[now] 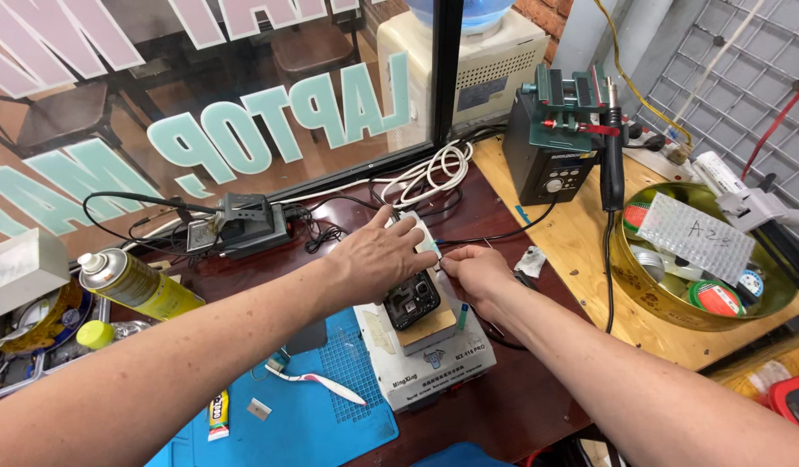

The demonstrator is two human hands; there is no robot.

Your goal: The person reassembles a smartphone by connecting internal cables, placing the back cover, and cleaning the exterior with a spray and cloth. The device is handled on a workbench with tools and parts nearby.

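Note:
A dark phone body (pixel 412 303) lies on the tan plate of a white heating pad (pixel 434 367) in the middle of the bench. My left hand (pixel 378 255) rests flat on the phone's upper end, fingers spread, pressing it down. My right hand (pixel 477 272) is just to the right, fingertips pinched at the phone's upper right edge on a thin light piece; what it grips is too small to make out. A small blue-tipped tool (pixel 462 316) stands by the pad's right side.
A blue work mat (pixel 317 415) holds a toothbrush (pixel 317 380) and a glue tube (pixel 218 413). A yellow spray can (pixel 140 285) lies left. A soldering stand (pixel 243 223), hot-air station (pixel 555 151) and a round brass tray (pixel 641 290) of tape rolls surround the pad.

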